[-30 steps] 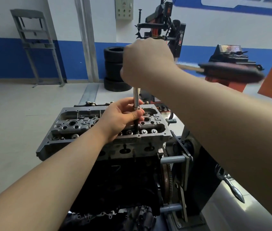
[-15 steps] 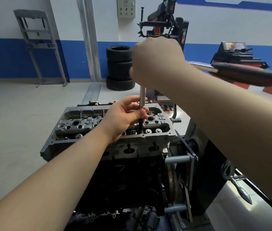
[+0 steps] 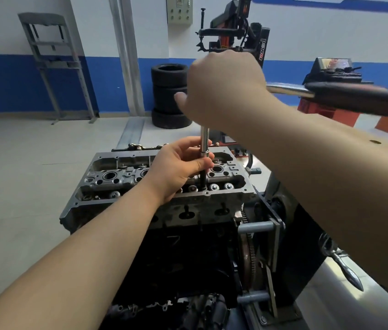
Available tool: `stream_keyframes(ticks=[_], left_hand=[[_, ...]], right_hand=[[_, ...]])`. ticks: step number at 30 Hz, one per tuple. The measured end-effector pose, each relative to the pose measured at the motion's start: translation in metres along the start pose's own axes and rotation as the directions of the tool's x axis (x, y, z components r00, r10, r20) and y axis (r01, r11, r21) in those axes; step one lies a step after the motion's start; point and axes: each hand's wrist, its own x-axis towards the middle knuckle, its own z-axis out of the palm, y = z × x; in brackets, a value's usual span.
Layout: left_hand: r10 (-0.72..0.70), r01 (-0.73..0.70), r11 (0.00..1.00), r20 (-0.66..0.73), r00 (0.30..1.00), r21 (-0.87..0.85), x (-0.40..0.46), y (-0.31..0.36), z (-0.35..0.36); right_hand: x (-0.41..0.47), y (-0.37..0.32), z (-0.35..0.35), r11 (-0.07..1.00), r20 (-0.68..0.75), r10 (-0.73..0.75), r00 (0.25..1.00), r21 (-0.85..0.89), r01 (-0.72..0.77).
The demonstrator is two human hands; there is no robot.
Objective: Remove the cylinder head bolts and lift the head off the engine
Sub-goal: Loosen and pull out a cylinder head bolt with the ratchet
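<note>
The grey cylinder head (image 3: 126, 186) sits on the dark engine block (image 3: 183, 253), which hangs on a stand. A long extension bar (image 3: 204, 144) stands upright with its dark socket down in a bolt hole near the head's right end. My left hand (image 3: 178, 167) pinches the bar's lower part between thumb and fingers. My right hand (image 3: 224, 86) grips the top of the ratchet wrench, over its head. The wrench's black handle (image 3: 354, 98) sticks out to the right behind my forearm. Several bolt heads (image 3: 214, 186) show along the near row.
The engine stand's frame and grey bars (image 3: 257, 227) are at the block's right, beside the flywheel (image 3: 247, 258). A chrome tool (image 3: 345, 267) lies on the silver surface at lower right. Stacked tyres (image 3: 169, 96), a tyre changer (image 3: 236, 32) and a grey rack (image 3: 52, 63) stand behind.
The wrench handle has swung round a little at the right. My left hand stays on the bar. The view has shifted slightly.
</note>
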Motion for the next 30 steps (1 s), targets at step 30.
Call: stream_keyframes(ticks=[30], left_hand=[[-0.018, 0.017, 0.999, 0.024, 1.0, 0.032, 0.0, 0.001, 0.004]], right_hand=[[0.005, 0.003, 0.009, 0.971, 0.018, 0.17, 0.985, 0.164, -0.171]])
